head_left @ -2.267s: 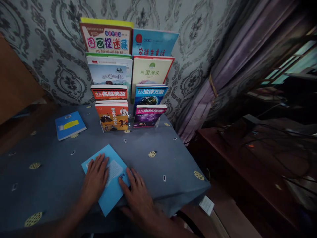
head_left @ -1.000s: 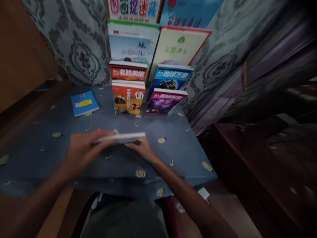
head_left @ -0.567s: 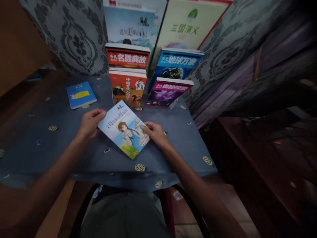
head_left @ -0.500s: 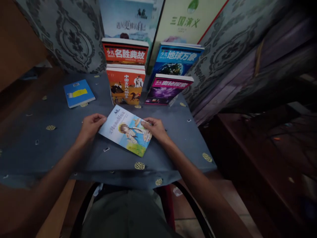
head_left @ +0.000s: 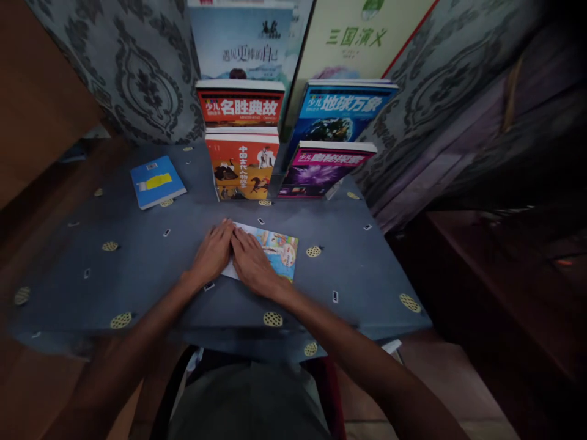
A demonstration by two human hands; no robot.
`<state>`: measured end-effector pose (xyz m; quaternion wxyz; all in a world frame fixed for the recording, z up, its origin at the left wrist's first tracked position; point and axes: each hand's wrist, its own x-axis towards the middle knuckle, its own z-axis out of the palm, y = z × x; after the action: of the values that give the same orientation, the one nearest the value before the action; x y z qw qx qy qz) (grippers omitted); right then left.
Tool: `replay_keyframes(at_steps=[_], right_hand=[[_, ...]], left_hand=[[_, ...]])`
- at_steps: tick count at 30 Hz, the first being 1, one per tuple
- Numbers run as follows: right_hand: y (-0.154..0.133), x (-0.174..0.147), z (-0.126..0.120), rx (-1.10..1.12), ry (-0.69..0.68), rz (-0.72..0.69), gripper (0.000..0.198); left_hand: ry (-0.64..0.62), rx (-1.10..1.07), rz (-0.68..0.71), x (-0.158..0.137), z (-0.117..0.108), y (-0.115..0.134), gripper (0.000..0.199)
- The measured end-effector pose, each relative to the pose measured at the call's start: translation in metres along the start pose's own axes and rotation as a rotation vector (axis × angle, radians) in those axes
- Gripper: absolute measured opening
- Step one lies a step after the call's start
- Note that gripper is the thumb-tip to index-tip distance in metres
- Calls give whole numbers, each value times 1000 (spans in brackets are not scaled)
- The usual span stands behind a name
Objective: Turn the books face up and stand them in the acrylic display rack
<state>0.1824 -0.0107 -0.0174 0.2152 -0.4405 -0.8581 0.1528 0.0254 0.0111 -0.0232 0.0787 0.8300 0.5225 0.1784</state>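
A thin picture book (head_left: 285, 247) with a blue, illustrated cover lies flat on the cloth-covered table (head_left: 358, 269) in front of me. My left hand (head_left: 213, 250) rests on the book's left end, fingers stretched out and pointing away from me. Beside it, touching at the fingertips, my right hand (head_left: 252, 260) lies flat across the cover. Both palms face down, and neither hand grips anything. They hide the left and middle parts of the cover.
A blue book (head_left: 158, 181) lies at the back left. Behind my hands stand an orange book (head_left: 243, 168), a red book (head_left: 241, 109), a purple book (head_left: 326, 171), a blue earth book (head_left: 342, 110) and two larger books. Patterned fabric (head_left: 147, 79) hangs behind.
Both hands have let go of the book's edges and come together flat on its cover. The book, tilted before, now lies more squarely on the table. The view has shifted slightly.
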Motion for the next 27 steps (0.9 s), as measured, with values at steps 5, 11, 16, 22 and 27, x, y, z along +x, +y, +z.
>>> replay_keyframes(at_steps=[5,11,16,22,27], right_hand=[[22,-10,-6,-86,-20,100,61],[55,-54,-33,-164,23,277,63],[62,-74,-40,-150,32,303,56],[70,-75,-41,-55,74,297,52],[75,-77,-40,25,131,291,53]], left_hand=[[9,56,-12,-1,-1,-8,48],[-10,85,-20,0,-3,-5,48],[-23,188,-13,3,-9,6,52],[-113,211,158,1,6,58,53],[-173,170,439,-21,22,110,51]])
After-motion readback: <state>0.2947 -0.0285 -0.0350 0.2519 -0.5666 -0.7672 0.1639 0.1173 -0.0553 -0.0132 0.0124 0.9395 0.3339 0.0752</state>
